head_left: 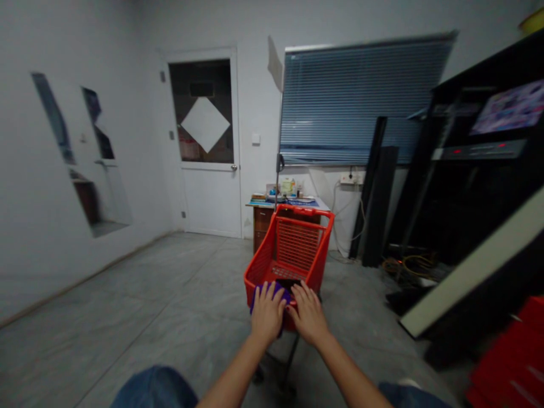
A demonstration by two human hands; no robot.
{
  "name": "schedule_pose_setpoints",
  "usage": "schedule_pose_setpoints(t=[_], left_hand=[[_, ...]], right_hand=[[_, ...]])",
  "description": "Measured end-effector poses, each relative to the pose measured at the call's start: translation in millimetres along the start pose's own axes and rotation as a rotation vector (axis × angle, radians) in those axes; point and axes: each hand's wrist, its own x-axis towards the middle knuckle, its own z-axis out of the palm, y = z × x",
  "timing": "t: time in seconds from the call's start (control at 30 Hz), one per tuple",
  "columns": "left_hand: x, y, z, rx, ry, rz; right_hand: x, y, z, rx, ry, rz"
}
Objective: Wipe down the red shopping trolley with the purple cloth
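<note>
A red plastic shopping cart (300, 241) stands in front of me on dark metal legs. At its near end, a purple cloth (256, 296) lies over the rim. My left hand (268, 314) presses the cloth against the rim, fingers laid over it and closed on it. Beside it, my right hand (309, 314) grips the near rim, fingers bent over the edge. A dark patch (289, 285) shows on the cart between the two hands. The undersides of both hands are hidden.
A small desk (262, 218) with bottles and papers stands behind the cart. A white door (210, 198) is at the back left. On the right are a black cabinet (467, 187), a leaning pale board (471, 272), loose cables (414, 264) and red boxes (514, 357).
</note>
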Motion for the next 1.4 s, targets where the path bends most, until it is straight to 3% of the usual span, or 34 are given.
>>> schedule_pose_setpoints(t=[0.13,0.27,0.4,0.5,0.57,0.73,0.9,1.0,1.13,1.27,1.4], left_hand=[[7.5,-28.3,-5.8,0.005,-0.014,0.066],[17.0,-60.0,-8.0,0.063,0.013,-0.077],[13.9,-39.5,0.3,0.081,0.042,-0.158],[7.2,-14.0,6.7,0.030,0.044,-0.047],[4.7,-9.0,7.5,0.004,0.034,0.015],[11.9,-39.7,-0.1,0.050,0.018,-0.032],[26.9,-67.4,-8.0,0.030,-0.073,-0.111],[28.7,-61.0,-11.3,0.025,-0.086,-0.180],[16.5,-35.5,-12.3,0.013,-0.072,-0.084],[6.0,-30.6,-12.8,-0.074,-0.116,0.038],[13.7,-60.8,-17.2,-0.129,-0.203,0.080]], right_hand=[[-1.0,6.6,-6.8,-0.018,-0.030,0.007],[0.4,7.2,-2.8,-0.020,0.003,0.007],[3.4,3.6,2.5,-0.026,0.024,0.017],[3.3,6.6,0.3,-0.034,0.016,0.016],[1.7,11.7,-4.1,-0.043,0.006,0.018],[-2.3,15.0,-15.9,-0.065,-0.023,0.051],[0.2,-10.9,-11.6,-0.039,-0.029,0.097],[1.2,-29.5,0.6,-0.008,-0.026,0.123],[3.2,-40.4,11.1,0.012,-0.019,0.097],[19.1,-24.5,-0.5,0.006,0.021,0.053],[41.0,6.8,-19.5,-0.046,-0.005,0.149]])
